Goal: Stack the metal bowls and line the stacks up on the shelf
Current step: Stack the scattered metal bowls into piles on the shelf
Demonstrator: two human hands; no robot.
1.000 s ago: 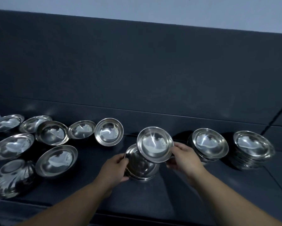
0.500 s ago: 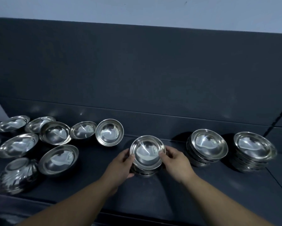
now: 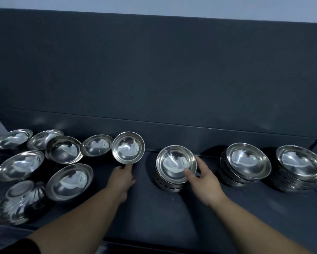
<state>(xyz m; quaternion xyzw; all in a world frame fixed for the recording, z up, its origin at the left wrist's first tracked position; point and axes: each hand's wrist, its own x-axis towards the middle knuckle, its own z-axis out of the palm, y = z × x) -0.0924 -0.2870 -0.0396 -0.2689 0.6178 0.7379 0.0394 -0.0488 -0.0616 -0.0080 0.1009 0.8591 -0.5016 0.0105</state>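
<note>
Three stacks of metal bowls stand in a row on the dark shelf [image 3: 154, 213]: a low middle stack [image 3: 169, 186], a second stack [image 3: 248, 160] to its right and a far-right stack [image 3: 300, 163]. My right hand [image 3: 201, 180] grips the rim of the middle stack's top bowl [image 3: 174, 163], thumb on the near edge and fingers along the right side. My left hand [image 3: 122, 177] reaches to a single bowl [image 3: 128, 147] that leans tilted against the back wall, and pinches its lower rim.
Several loose bowls lie crowded at the left, among them a big one [image 3: 68, 181] near my left arm and an upturned fluted bowl [image 3: 20, 200] by the front edge. A dark back wall [image 3: 172, 79] rises behind the shelf.
The bowl my right hand carried has come down onto the middle stack. My left hand has left that stack and moved left to the tilted bowl.
</note>
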